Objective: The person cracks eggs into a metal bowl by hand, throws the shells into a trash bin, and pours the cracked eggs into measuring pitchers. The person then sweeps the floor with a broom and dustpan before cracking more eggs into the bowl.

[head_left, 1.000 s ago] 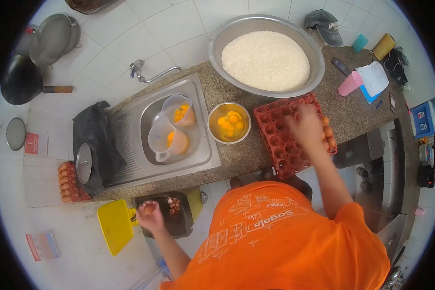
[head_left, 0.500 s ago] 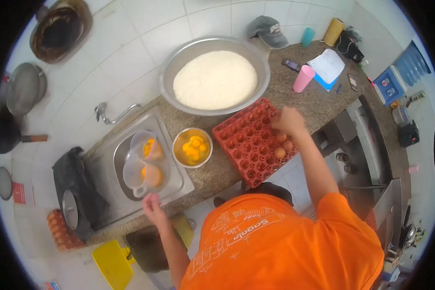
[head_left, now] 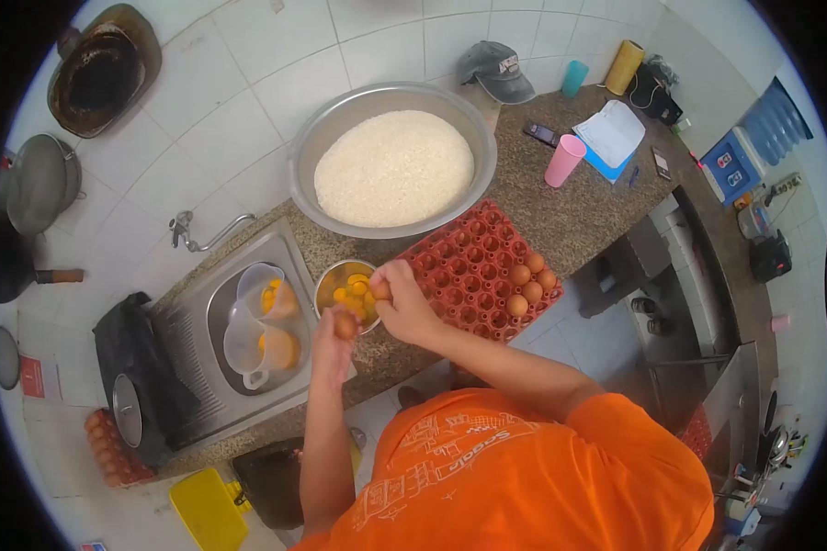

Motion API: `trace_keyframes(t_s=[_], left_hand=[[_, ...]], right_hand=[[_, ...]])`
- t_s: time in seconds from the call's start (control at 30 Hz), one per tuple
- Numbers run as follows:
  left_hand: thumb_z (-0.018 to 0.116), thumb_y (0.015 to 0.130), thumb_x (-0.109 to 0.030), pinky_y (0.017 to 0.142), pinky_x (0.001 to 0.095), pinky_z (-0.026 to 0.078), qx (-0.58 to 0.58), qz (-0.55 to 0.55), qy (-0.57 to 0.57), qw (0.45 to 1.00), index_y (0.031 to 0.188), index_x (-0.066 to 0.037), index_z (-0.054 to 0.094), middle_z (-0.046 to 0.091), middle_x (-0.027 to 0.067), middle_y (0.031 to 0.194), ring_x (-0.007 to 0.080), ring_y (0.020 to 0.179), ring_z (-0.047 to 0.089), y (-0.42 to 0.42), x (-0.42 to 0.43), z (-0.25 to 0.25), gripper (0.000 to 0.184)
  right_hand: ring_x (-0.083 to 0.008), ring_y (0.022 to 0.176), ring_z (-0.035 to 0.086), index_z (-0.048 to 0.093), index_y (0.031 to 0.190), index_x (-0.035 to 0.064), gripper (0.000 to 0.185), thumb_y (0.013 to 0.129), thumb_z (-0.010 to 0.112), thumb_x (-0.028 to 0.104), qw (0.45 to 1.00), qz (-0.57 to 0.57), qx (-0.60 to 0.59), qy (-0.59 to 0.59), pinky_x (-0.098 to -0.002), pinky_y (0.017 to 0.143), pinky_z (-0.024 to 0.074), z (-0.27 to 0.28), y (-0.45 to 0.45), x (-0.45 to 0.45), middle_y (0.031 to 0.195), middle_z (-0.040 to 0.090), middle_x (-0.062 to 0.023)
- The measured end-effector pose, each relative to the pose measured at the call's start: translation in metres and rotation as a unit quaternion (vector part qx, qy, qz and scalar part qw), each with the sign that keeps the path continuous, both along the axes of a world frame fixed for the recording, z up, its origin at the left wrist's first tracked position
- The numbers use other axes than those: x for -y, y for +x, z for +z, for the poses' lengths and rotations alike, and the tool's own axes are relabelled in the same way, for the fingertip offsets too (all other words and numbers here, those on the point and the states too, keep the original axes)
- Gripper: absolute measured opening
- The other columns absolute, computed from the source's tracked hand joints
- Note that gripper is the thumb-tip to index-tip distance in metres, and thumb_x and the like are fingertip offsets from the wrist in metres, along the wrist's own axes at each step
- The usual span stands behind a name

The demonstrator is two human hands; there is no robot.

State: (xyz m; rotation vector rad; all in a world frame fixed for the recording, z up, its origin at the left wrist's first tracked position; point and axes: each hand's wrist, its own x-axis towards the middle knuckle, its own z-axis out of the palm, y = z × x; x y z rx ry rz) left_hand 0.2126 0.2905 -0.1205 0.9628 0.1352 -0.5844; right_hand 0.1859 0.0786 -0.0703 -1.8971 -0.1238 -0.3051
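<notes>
My left hand (head_left: 330, 347) holds a brown egg (head_left: 345, 324) just in front of a metal bowl (head_left: 319, 296). Close beside it, my right hand (head_left: 408, 305) has its fingers closed round another egg (head_left: 381, 291), mostly covered by them, over the bowl's right side. Several yellow yolks (head_left: 352, 286) lie in the bowl. To the right, a red egg tray (head_left: 459, 266) has several brown eggs (head_left: 519, 275) at its right end and bare cups elsewhere. Two clear plastic jugs (head_left: 243, 347) with yolks in them stand in the sink (head_left: 213, 312).
Behind the bowl and tray sits a large metal basin (head_left: 301, 174) of whitish, grainy contents. A faucet (head_left: 213, 237) juts over the sink. A pink cup (head_left: 565, 162), papers (head_left: 611, 133) and a phone (head_left: 541, 134) lie on the right counter. More eggs (head_left: 110, 450) are stacked at far left.
My right hand has come left from the egg tray to the bowl, carrying an egg. My left hand has moved up and right from beside the sink and now shows an egg.
</notes>
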Motion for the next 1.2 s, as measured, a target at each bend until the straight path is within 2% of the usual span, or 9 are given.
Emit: trace_keyframes(t_s=[0.13, 0.3, 0.4, 0.47, 0.5, 0.63, 0.7, 1.07, 1.2], left_hand=[[0.045, 0.114, -0.032, 0.108, 0.0376, 0.048, -0.002, 0.116, -0.036, 0.993, 0.137, -0.002, 0.054, 0.062, 0.0107, 0.130, 0.0245, 0.126, 0.060, 0.009, 0.022, 0.027, 0.038], [0.051, 0.104, -0.019, 0.112, 0.0402, 0.046, 0.040, 0.091, 0.005, 0.995, 0.139, -0.001, 0.051, 0.057, 0.0129, 0.140, 0.0270, 0.131, 0.058, 0.028, 0.011, -0.014, 0.039], [0.052, 0.094, -0.005, 0.114, 0.0397, 0.045, 0.083, 0.063, 0.096, 0.990, 0.146, -0.002, 0.042, 0.052, 0.0154, 0.147, 0.0274, 0.135, 0.055, 0.031, 0.007, -0.005, 0.053], [0.053, 0.089, 0.002, 0.115, 0.0393, 0.044, 0.096, 0.050, 0.183, 0.977, 0.150, -0.003, 0.036, 0.050, 0.0170, 0.149, 0.0281, 0.137, 0.053, 0.036, 0.009, -0.001, 0.064], [0.053, 0.086, 0.007, 0.116, 0.0391, 0.044, 0.180, 0.001, 0.212, 0.961, 0.153, -0.005, 0.029, 0.049, 0.0189, 0.149, 0.0293, 0.139, 0.052, 0.041, 0.007, -0.006, 0.072], [0.056, 0.080, 0.014, 0.116, 0.0404, 0.045, 0.319, -0.091, 0.302, 0.894, 0.157, -0.010, 0.018, 0.047, 0.0235, 0.151, 0.0320, 0.143, 0.048, 0.062, 0.000, -0.021, 0.090], [0.057, 0.079, 0.013, 0.116, 0.0401, 0.045, 0.301, -0.094, 0.256, 0.914, 0.157, -0.010, 0.018, 0.048, 0.0235, 0.150, 0.0316, 0.142, 0.049, 0.068, -0.003, -0.020, 0.090], [0.058, 0.081, 0.013, 0.106, 0.0375, 0.050, 0.319, -0.176, 0.233, 0.902, 0.157, -0.011, 0.020, 0.060, 0.0221, 0.136, 0.0282, 0.126, 0.061, 0.095, -0.007, -0.014, 0.088], [0.057, 0.082, 0.013, 0.107, 0.0397, 0.050, 0.393, -0.230, 0.346, 0.821, 0.155, -0.009, 0.029, 0.060, 0.0234, 0.138, 0.0354, 0.128, 0.062, 0.088, -0.003, 0.037, 0.081]], right_hand=[[-0.0452, 0.123, 0.057, 0.054, 0.139, 0.0044, 0.051, 0.090, 0.068, 0.004, 0.989, 0.004, 0.139, -0.042, -0.0489, 0.105, 0.0483, 0.005, 0.010, -0.026, 0.134, 0.054, -0.0248], [-0.0439, 0.123, 0.059, 0.056, 0.138, 0.0011, 0.049, 0.091, 0.069, 0.008, 0.994, 0.072, 0.026, -0.071, -0.0469, 0.106, 0.0487, -0.026, 0.026, -0.037, 0.128, 0.060, -0.0253], [-0.0316, 0.112, 0.066, 0.055, 0.143, 0.0059, 0.054, 0.091, 0.071, 0.007, 0.994, 0.067, -0.055, 0.061, -0.0404, 0.098, 0.0529, -0.040, 0.046, -0.026, 0.118, 0.065, -0.0180], [-0.0219, 0.106, 0.067, 0.056, 0.140, 0.0047, 0.052, 0.091, 0.071, 0.008, 0.905, 0.132, -0.331, 0.232, -0.0359, 0.093, 0.0537, -0.042, 0.059, -0.019, 0.113, 0.067, -0.0133], [-0.0175, 0.098, 0.067, 0.058, 0.137, 0.0071, 0.047, 0.092, 0.072, 0.013, 0.973, 0.141, -0.169, 0.073, -0.0338, 0.088, 0.0546, -0.040, 0.058, -0.018, 0.107, 0.069, -0.0108], [-0.0213, 0.095, 0.070, 0.062, 0.130, 0.0107, 0.039, 0.092, 0.073, 0.014, 0.961, 0.231, -0.147, -0.034, -0.0363, 0.086, 0.0552, -0.028, 0.072, -0.004, 0.107, 0.071, -0.0106], [-0.0287, 0.096, 0.071, 0.068, 0.119, 0.0129, 0.030, 0.090, 0.074, 0.013, 0.957, 0.264, 0.005, -0.121, -0.0403, 0.086, 0.0555, -0.031, 0.077, -0.003, 0.106, 0.073, -0.0125], [-0.0364, 0.100, 0.069, 0.071, 0.115, 0.0128, 0.031, 0.084, 0.073, 0.011, 0.965, 0.185, 0.066, -0.173, -0.0479, 0.086, 0.0569, -0.039, 0.078, -0.016, 0.109, 0.070, -0.0151], [-0.0391, 0.102, 0.069, 0.070, 0.115, 0.0135, 0.033, 0.082, 0.075, 0.010, 0.958, 0.206, 0.051, -0.191, -0.0493, 0.087, 0.0575, -0.042, 0.078, -0.006, 0.114, 0.068, -0.0177]])
